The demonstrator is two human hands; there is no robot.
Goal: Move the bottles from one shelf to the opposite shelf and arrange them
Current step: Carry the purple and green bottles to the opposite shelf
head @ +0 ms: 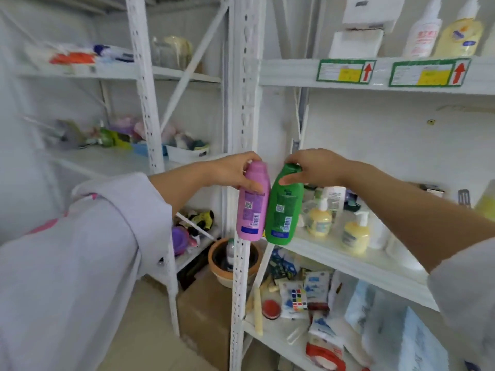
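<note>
My left hand (230, 170) grips a pink bottle (253, 207) by its top. Beside it, my right hand (313, 167) holds a green bottle (284, 210) by its cap. Both bottles hang upright, side by side and touching, in front of a white shelf post (242, 103), at the left end of the right-hand middle shelf (348, 261). On that shelf stand two yellow pump bottles (318, 218) (355, 234) and some other bottles behind them. The upper right shelf carries a white bottle (423, 33) and a yellow bottle (460, 36).
A second white rack (144, 76) stands to the left with toys and packets on its shelves. Below, a brown pot (233, 261) sits on a cardboard box (206, 314). The lower right shelf holds bags, a puzzle cube (298, 299) and a red lid.
</note>
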